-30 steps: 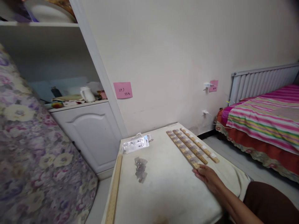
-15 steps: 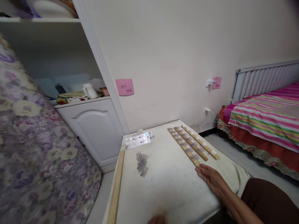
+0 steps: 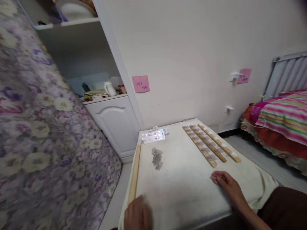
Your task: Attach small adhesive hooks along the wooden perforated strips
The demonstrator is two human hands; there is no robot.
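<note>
My left hand (image 3: 137, 214), smeared by motion, is over or beside the near end of a long pale wooden strip (image 3: 135, 172) along the table's left edge. Whether it touches the wood I cannot tell. My right hand (image 3: 226, 185) hovers low over the cloth with its fingers curled together and nothing visible in them. Just beyond its fingertips lie three shorter wooden strips side by side: the left one (image 3: 203, 153) and the middle one (image 3: 211, 147) bear small clear-greyish packets, the right one (image 3: 225, 148) white pieces. A loose heap of small grey clear packets (image 3: 157, 158) lies between my hands, farther back.
A cream cloth covers the table (image 3: 177, 185). Clear blister packs (image 3: 153, 136) lie at its back left corner. Beyond are a white wall (image 3: 182, 64), a cabinet (image 3: 115, 124), a floral curtain (image 3: 59, 143) on the left and a bed (image 3: 283, 111) on the right.
My left hand has come up from the bottom edge and moved left to the long strip. My right hand has drawn away from the left short strip's end. The view has turned left.
</note>
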